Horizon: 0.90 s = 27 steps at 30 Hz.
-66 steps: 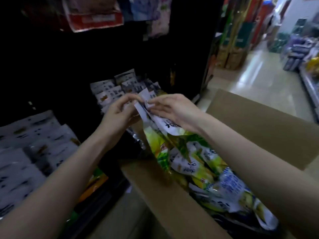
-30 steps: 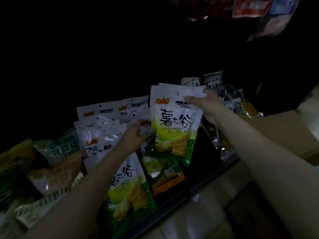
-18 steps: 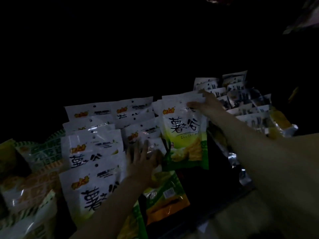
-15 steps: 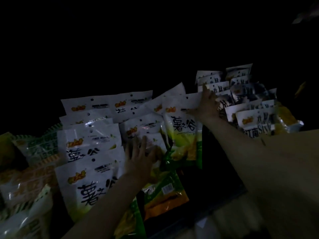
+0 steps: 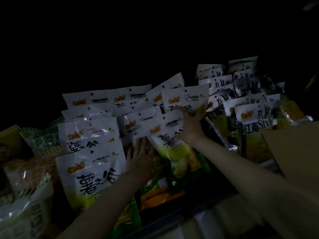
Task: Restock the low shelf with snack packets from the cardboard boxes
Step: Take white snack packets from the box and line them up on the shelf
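The low shelf (image 5: 172,219) runs left to right in dim light. White-and-green packets (image 5: 89,171) stand in overlapping rows at its middle, orange-patterned packets (image 5: 31,169) at left, white-and-yellow packets (image 5: 255,118) at far right.

White-and-green plastic snack packets (image 5: 91,171) stand in overlapping rows at frame centre-left; white foil packets with silhouette print (image 5: 255,116) rank to their right; a brown cardboard box flap (image 5: 293,144) fills the right edge.

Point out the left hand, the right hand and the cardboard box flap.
left hand (image 5: 140,156), head view, back of hand.
right hand (image 5: 192,121), head view, back of hand.
cardboard box flap (image 5: 293,145), head view, flat face.
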{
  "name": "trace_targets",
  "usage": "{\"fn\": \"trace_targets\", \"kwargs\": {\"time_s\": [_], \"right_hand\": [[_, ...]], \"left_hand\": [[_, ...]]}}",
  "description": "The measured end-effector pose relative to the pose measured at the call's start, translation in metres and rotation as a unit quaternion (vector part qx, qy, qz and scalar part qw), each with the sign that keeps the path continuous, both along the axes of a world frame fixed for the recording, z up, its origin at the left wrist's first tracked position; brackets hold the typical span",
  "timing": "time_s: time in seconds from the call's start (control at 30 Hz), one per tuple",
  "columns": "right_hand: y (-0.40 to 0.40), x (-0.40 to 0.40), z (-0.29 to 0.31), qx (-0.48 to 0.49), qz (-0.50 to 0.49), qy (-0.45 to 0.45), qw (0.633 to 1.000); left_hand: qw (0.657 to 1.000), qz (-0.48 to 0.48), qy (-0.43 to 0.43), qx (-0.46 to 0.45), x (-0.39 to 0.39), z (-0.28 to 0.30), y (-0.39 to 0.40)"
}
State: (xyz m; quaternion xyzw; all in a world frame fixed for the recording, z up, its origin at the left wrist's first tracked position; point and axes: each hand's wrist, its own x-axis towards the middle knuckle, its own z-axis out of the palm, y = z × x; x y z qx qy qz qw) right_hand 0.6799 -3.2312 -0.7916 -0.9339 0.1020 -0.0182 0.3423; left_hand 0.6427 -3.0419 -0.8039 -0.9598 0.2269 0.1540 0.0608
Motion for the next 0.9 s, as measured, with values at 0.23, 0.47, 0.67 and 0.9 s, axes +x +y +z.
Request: {"fn": "trace_targets", "kwargs": {"time_s": [0.23,0.47,0.67,0.9], "right_hand": [[-0.04,-0.009,0.027,-0.149,-0.123,-0.128,0.973],[-0.04,0.024,0.062,-0.283,-0.018,-0.139,0.949],[-0.036,0.013,0.046,-0.281,0.017,-0.187,0.941],[-0.048,-0.024,0.055,-0.425,0.022,-0.347,0.836]], "left_hand": [[1.0,0.016,0.005,-0.021,0.002,0.003,0.002],[0.992,0.036,-0.012,-0.122,0.017,0.009,-0.006],[0.912,0.047,-0.15,-0.38,0.053,0.043,-0.02],[0.931,0.05,-0.182,-0.312,0.105,0.054,-0.061]]}}
